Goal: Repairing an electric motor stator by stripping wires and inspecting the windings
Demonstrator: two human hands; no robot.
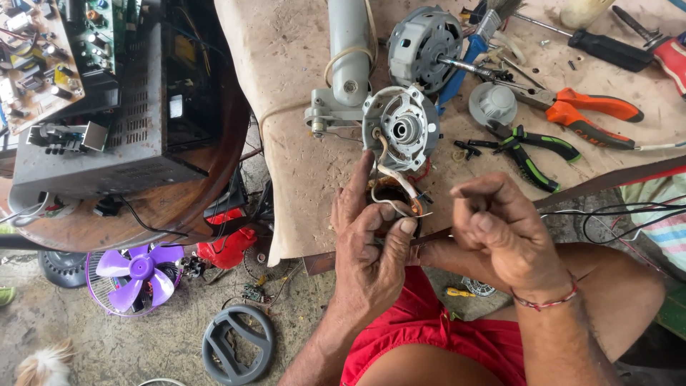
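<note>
A worn bench covered with stained cloth fills the view, above a gritty floor strewn with fan parts. Nearest the person, the left hand is curled around a copper motor winding, thumb pressing its white wires flat, seemingly to steady them. Just to its right, the right hand is clenched into a fist with the thumb tucked over; what it grips, if anything, cannot be told. Directly beyond the left fingers sits a grey motor housing, touching the winding's wires, with a second motor farther off. Beyond the right hand lie green-handled pliers and orange-handled pliers, within easy reach. Far left of the hands stands an opened electronics chassis; below it, a purple fan blade.
</note>
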